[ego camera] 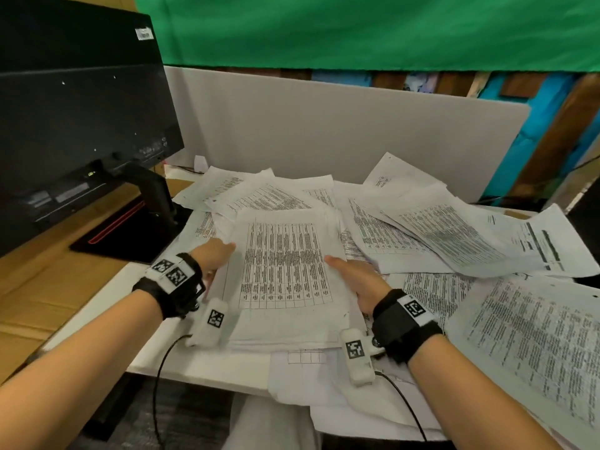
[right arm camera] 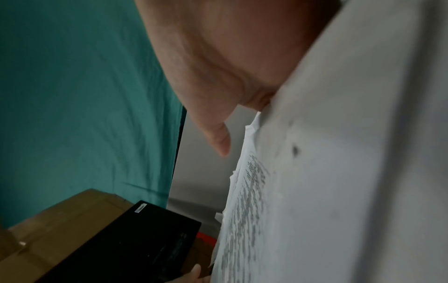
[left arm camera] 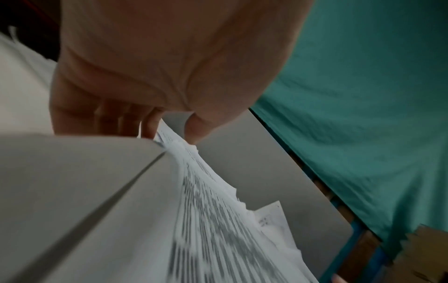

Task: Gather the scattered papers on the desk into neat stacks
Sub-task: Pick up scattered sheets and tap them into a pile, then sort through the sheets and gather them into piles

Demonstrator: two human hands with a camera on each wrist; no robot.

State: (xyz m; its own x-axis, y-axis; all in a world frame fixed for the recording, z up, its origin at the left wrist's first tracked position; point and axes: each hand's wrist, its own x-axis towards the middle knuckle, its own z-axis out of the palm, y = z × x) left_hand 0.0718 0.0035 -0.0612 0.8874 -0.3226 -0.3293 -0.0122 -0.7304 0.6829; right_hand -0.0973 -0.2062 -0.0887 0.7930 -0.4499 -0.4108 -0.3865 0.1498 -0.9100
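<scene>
Head view, from left to right: a black monitor (ego camera: 74, 125) stands at the desk's left end, then the left hand (ego camera: 212, 254) grips the left edge of a stack of papers (ego camera: 285, 264) at the centre, the right hand (ego camera: 357, 280) grips its right edge, and loose sheets (ego camera: 454, 235) lie scattered further right. Only the left wrist view shows that hand's fingers (left arm camera: 135, 122) under the stack (left arm camera: 218, 220) and the thumb over it, pinching. The right wrist view shows the thumb above the paper (right arm camera: 339, 172); the fingers are hidden behind it.
</scene>
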